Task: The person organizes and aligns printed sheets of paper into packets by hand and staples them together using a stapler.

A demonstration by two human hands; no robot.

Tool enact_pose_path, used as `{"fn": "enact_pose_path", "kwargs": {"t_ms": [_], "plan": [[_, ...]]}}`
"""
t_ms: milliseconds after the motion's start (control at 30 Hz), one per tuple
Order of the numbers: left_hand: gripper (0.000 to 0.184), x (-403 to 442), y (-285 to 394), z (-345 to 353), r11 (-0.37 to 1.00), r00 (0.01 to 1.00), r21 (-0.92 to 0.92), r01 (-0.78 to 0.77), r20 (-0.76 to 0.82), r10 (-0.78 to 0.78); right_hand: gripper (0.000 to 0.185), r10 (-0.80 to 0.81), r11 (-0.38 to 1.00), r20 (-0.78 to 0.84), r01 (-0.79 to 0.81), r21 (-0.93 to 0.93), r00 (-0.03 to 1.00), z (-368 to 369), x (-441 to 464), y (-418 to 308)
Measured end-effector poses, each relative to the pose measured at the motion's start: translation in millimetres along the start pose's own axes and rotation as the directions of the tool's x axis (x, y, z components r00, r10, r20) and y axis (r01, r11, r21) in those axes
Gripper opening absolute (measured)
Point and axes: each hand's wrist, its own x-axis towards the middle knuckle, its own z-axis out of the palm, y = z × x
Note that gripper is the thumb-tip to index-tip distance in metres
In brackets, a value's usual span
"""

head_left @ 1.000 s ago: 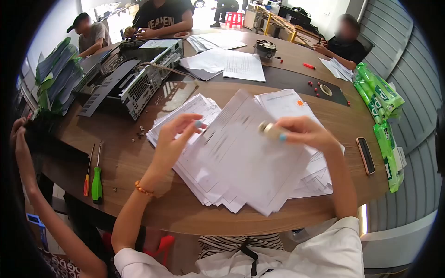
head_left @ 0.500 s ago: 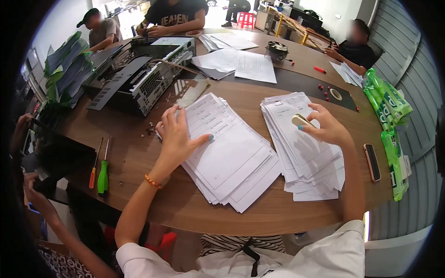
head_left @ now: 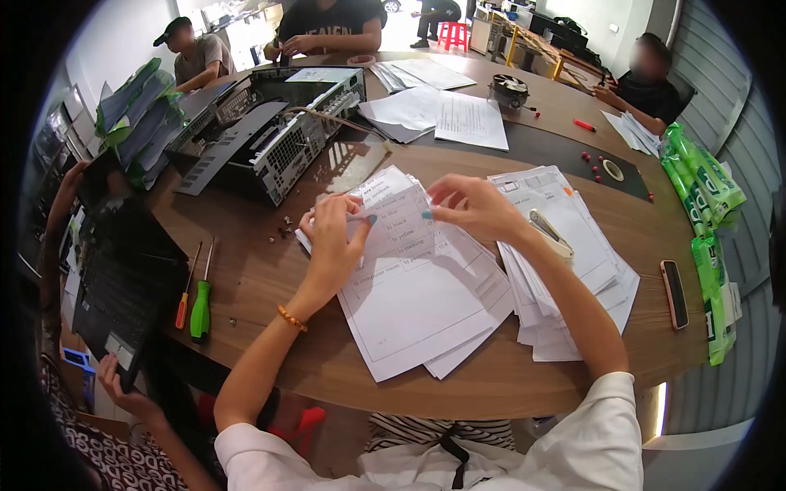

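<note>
A stack of printed sheets of paper [head_left: 413, 323] lies in front of me. My left hand [head_left: 332, 237] grips its upper left edge, thumb on top and fingers curled around the edge. Over the upper right edge is my right hand [head_left: 475, 209], thumb and fingers apart and holding nothing; whether its fingertips touch the paper is unclear. A second stack of papers [head_left: 602, 266] is fanned out to the right, partly hidden by my right forearm. On that stack rests a light-coloured stapler [head_left: 552, 236].
An opened computer case [head_left: 295, 155] stands at the back left. Two screwdrivers [head_left: 200, 315] lie left of my arm. At the left edge a person's hand [head_left: 131, 397] holds a laptop [head_left: 131, 278]. A phone [head_left: 675, 295] and green packages [head_left: 712, 270] lie on the right.
My right hand has put the stapler down on the right stack and moved left to the front stack. My left hand's fingers have curled onto the paper edge. The laptop has swung into view.
</note>
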Motion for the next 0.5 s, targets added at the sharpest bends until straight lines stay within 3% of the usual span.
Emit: {"fn": "enact_pose_path", "kwargs": {"t_ms": [67, 100, 200, 267, 300, 367, 500], "plan": [[0.029, -1.4, 1.9, -1.5, 0.981, 0.999, 0.189, -0.031, -0.003, 0.032, 0.018, 0.004, 0.995, 0.114, -0.016, 0.103, 0.993, 13.1, 8.9, 9.9], [0.029, 0.0, 5.4, -5.1, 0.98, 0.999, 0.195, -0.031, -0.003, 0.032, 0.018, -0.001, 0.994, 0.114, -0.012, 0.108, 0.994, 13.6, 9.7, 7.6], [0.038, 1.8, 11.6, -15.7, 0.962, 0.993, 0.261, -0.077, 0.106, 0.051, 0.013, -0.05, 0.999, 0.169, 0.051, 0.0, 0.984, 11.5, 10.3, 1.8], [0.04, 3.0, 7.5, -18.1, 0.99, 0.964, 0.118, -0.077, 0.264, 0.043, 0.014, -0.092, 0.995, 0.236, 0.095, -0.002, 0.967, 3.6, 12.7, 1.1], [0.04, 3.0, 7.9, -18.0, 0.99, 0.964, 0.118, -0.072, 0.262, 0.039, 0.014, -0.093, 0.995, 0.24, 0.097, -0.002, 0.966, 0.2, 15.6, -0.4], [0.03, 4.3, 9.5, -17.9, 0.994, 0.981, -0.088, 0.061, 0.187, -0.044, 0.016, -0.058, 0.997, 0.303, 0.07, -0.029, 0.951, -6.0, 21.4, -3.9], [0.022, 5.4, 4.5, -11.5, 0.992, 0.985, -0.125, 0.031, 0.171, -0.009, 0.019, -0.174, 0.984, 0.373, 0.148, 0.097, 0.911, -7.5, 26.8, -8.7]]}}
